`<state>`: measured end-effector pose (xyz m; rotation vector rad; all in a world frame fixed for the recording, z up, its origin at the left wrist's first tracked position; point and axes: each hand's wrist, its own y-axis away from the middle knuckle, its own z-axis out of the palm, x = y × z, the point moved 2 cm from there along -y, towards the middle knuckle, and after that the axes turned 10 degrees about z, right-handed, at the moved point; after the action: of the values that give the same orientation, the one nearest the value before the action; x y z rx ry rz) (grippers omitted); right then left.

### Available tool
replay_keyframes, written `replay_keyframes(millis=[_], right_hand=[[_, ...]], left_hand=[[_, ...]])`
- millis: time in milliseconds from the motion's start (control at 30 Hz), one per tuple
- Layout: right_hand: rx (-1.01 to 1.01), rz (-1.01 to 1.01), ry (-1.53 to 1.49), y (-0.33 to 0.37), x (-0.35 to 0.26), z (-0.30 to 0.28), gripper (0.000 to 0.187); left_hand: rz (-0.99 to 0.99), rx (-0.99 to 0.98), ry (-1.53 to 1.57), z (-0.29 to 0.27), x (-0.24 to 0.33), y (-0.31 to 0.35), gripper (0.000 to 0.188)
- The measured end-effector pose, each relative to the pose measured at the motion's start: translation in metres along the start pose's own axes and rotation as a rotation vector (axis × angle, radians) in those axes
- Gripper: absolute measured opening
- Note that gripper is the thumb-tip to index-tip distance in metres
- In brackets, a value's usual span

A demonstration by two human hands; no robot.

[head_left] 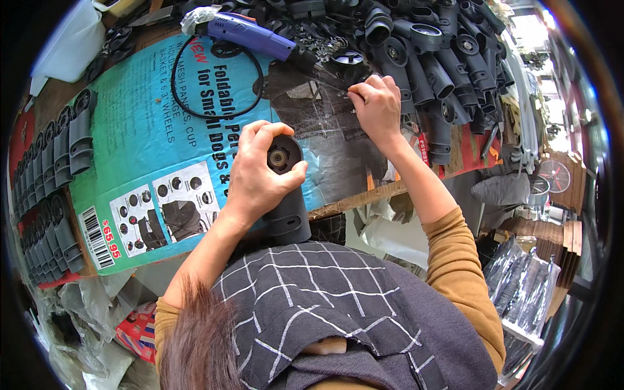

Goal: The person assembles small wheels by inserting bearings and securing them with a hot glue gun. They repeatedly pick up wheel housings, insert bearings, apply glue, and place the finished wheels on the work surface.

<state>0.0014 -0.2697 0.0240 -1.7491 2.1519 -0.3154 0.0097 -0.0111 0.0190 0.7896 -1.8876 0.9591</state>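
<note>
My left hand [250, 175] is wrapped round a black plastic tube fitting [286, 218] with a rounded head. A ring-shaped recess with a brass-coloured centre faces up on that head, between my thumb and fingers. The fitting's lower end hangs over the table's near edge, by my apron. Farther right, my right hand [378, 109] is raised over the dark, worn part of the cardboard. Its fingertips are pinched together; what they hold, if anything, is too small to tell. Just beyond it are a round black cap [347, 57] and a scatter of small metal pieces [318, 47].
A blue-purple power screwdriver [250, 36] lies at the back beside a looped black cable [174, 84]. Black fittings [442, 71] are heaped at the back right. More fittings [62, 146] stand in rows at the left. Printed cardboard [140, 153] covers the table.
</note>
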Motion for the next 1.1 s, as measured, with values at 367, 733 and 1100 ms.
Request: replay_keyframes(millis=[367,733,1100], right_hand=[[-0.178,0.020,-0.373,0.014,-0.069,-0.036,0.007],[-0.371,-0.105,-0.516,0.032,-0.117,-0.043,0.003],[-0.013,-0.120,-0.049,-0.063,0.000,0.005,0.014]], left_hand=[[0.058,0.078,-0.002,0.002,-0.002,0.004,0.061],[0.016,0.064,0.003,0.003,-0.007,0.006,0.057],[0.110,0.072,-0.056,0.001,-0.002,0.002,0.056]])
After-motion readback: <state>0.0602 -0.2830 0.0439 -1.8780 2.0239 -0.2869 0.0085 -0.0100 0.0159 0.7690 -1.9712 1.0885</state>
